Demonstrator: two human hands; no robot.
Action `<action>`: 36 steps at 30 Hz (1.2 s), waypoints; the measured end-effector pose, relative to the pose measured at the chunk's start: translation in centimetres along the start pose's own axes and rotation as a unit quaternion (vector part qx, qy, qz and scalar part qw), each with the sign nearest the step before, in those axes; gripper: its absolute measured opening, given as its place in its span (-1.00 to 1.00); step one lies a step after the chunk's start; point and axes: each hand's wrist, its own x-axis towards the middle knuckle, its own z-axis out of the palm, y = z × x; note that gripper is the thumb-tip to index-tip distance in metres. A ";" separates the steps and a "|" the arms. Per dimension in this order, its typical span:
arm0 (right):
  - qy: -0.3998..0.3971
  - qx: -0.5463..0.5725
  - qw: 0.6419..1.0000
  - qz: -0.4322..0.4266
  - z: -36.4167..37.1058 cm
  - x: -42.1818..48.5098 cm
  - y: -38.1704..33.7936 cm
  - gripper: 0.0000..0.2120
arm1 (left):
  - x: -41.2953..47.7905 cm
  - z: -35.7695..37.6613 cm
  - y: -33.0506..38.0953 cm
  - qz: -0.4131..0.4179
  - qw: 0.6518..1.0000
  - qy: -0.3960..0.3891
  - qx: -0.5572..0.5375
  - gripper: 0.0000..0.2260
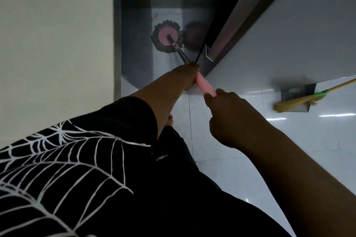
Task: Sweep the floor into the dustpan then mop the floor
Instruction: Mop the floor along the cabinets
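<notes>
Both hands are closed round the mop handle (207, 86). The left hand (189, 77) curls round the far end of the pink grip, where it meets the metal shaft (182, 56), and the right hand (227, 117) clasps the grip's near end, just behind the left.

Ahead of the left fingers the shaft runs down to the mop head (167, 37), grey strands round a pink disc, flat on the floor in the dim, narrow gap between the pale wall (57, 44) and the white panel (289, 34).

Well off to the right of the right hand, the broom (289, 105) rests with its bristles on the dustpan (296, 92), nobody touching either. So I'd say the sweeping's finished and the mopping's under way, right in this tight corner. I can't tell whether the dustpan holds any sweepings.

The glossy tiles (221, 159) behind the hands look like what's left, though I can't tell wet from shiny.
</notes>
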 end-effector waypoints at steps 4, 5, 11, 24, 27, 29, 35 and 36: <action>-0.001 -0.014 1.000 -0.004 -0.2 4.4 -0.2 -0.64 | 3.5 -1.6 -2.8 -0.001 0.999 -0.026 0.030 -0.53; 0.000 -0.015 1.000 -0.004 -0.3 5.3 -0.2 -0.64 | 4.3 -1.8 -3.4 -0.008 0.999 -0.017 0.032 -0.49; 0.004 0.007 1.000 -0.015 -0.8 7.8 0.2 -0.57 | 6.6 -2.9 -5.2 -0.019 0.999 -0.021 0.040 -0.35; -0.006 0.009 0.997 -0.075 0.1 7.2 -0.3 -0.61 | 3.6 -1.8 -7.3 -0.034 0.993 -0.011 0.114 -0.51; -0.015 -0.006 0.995 -0.098 0.7 6.6 -0.8 -0.58 | 2.3 -1.0 -7.7 -0.067 0.992 -0.014 0.111 -0.53; -0.016 -0.013 0.994 -0.110 1.2 6.0 -1.1 -0.59 | 1.3 -0.4 -7.7 -0.088 0.991 -0.018 0.098 -0.53; -0.018 -0.031 0.993 -0.111 2.4 2.4 -1.0 -0.57 | -2.0 1.7 -6.0 -0.096 0.993 -0.007 0.068 -0.55; -0.020 -0.032 0.993 -0.108 2.5 1.7 -0.9 -0.57 | -2.6 2.0 -5.4 -0.096 0.993 -0.005 0.064 -0.54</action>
